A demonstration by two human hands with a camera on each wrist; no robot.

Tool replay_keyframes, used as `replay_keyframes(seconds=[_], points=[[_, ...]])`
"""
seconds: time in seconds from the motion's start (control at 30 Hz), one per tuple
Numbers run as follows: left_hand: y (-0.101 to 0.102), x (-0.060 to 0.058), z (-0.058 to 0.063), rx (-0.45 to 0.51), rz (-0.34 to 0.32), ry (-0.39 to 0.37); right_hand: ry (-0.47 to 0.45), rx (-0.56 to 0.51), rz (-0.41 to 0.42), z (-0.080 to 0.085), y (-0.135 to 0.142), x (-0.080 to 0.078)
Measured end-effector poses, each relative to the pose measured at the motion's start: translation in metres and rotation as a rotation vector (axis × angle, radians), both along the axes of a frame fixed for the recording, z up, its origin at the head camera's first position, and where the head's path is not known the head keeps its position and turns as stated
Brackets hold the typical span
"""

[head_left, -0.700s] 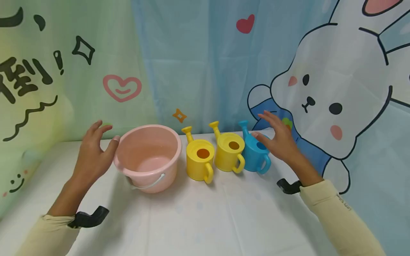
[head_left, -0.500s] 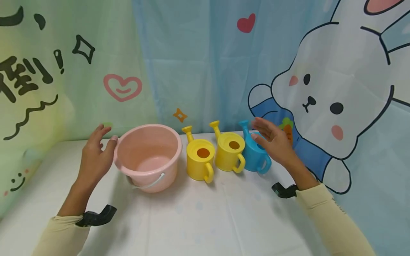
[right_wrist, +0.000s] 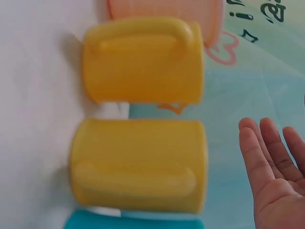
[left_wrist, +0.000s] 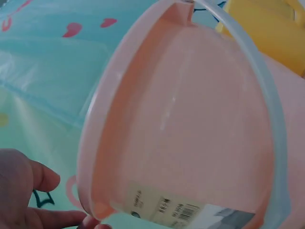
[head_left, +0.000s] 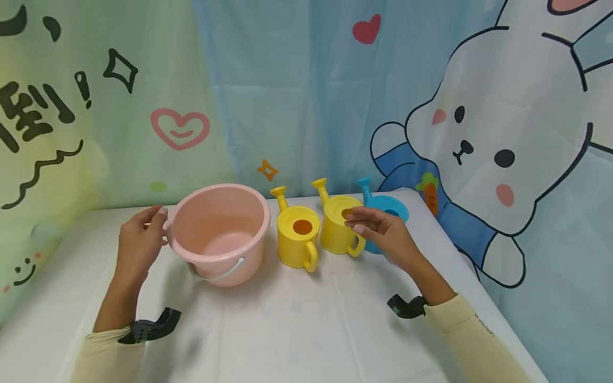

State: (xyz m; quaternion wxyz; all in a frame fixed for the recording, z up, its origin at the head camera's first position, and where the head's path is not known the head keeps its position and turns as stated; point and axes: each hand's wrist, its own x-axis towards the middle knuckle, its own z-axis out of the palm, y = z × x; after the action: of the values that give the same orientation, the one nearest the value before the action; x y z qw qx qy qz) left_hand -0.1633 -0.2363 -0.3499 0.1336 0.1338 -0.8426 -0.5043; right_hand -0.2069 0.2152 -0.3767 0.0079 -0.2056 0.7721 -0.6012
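Pink bucket (head_left: pixel 220 229) is upright on the tabletop (head_left: pixel 278 324), long axis vertical, mouth up; left hand (head_left: pixel 139 242) touches its rim, grip relaxed. Right hand (head_left: pixel 385 236) has a loose, uncurled grip near the middle yellow watering can (head_left: pixel 332 234), spout pointing back-left.

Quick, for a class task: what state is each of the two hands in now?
Left hand: open, at the pink bucket, not gripping it.
Right hand: open, holding nothing.

Soft light bathes a white cloth-covered table (head_left: pixel 287 335), diffuse shadows darkening it between the pale pink plastic bucket (head_left: pixel 252 264) and the left edge; the left-wrist view is dimmer; a yellow plastic watering can (right_wrist: pixel 138 150) blurs in the right-wrist view.
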Motion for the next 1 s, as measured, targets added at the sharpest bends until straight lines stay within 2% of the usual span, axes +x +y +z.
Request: replay_keyframes(seconds=[0.13,0.3,0.5,0.57,0.77,1.0], points=[[0.002,0.000,-0.008,0.069,0.025,-0.018,-0.031,0.011,0.010,-0.012,-0.010,0.006],[0.003,0.000,-0.021,0.196,0.032,-0.076,-0.081,0.025,0.008,-0.027,-0.019,0.009],[0.004,0.003,-0.027,0.541,0.077,-0.078,-0.132,0.042,0.041,-0.045,-0.031,0.013],[0.004,0.004,-0.027,0.614,0.081,-0.065,-0.139,0.063,0.048,-0.050,-0.035,0.013],[0.006,0.007,-0.026,0.647,0.049,-0.053,-0.153,0.096,0.056,-0.061,-0.045,0.014],[0.006,0.006,-0.027,0.638,0.059,-0.043,-0.183,0.120,0.059,-0.065,-0.056,0.011]])
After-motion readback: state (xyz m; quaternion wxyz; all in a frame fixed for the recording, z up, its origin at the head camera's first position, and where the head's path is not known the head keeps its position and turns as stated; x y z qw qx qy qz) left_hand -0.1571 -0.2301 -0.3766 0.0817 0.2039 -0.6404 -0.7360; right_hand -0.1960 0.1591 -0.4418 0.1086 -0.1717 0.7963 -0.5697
